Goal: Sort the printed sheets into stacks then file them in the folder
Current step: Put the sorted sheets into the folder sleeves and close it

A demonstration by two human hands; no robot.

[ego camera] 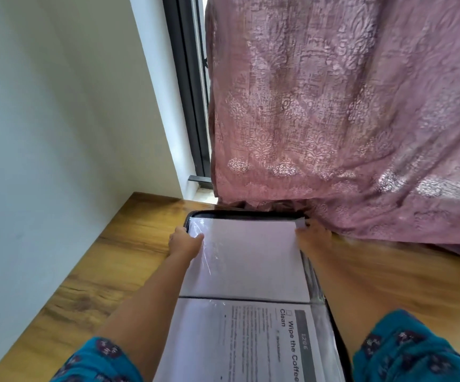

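At mid-frame, the left hand (185,242) grips the far left corner of the upper sleeve (246,255), thumb curled over its glossy edge. Opposite, the right hand (315,235) is blurred at the far right corner; its fingers seem to pinch the sleeve's edge. Between them the sleeve shows a blank sheet. Below it, in the lower centre, a printed sheet (253,343) lies in the folder (331,321), open on the wooden table (91,274). A pink curtain (347,111) fills the upper right.

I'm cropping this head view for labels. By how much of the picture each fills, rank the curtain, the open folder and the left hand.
1. curtain
2. folder
3. left hand, far from the camera, so it looks small
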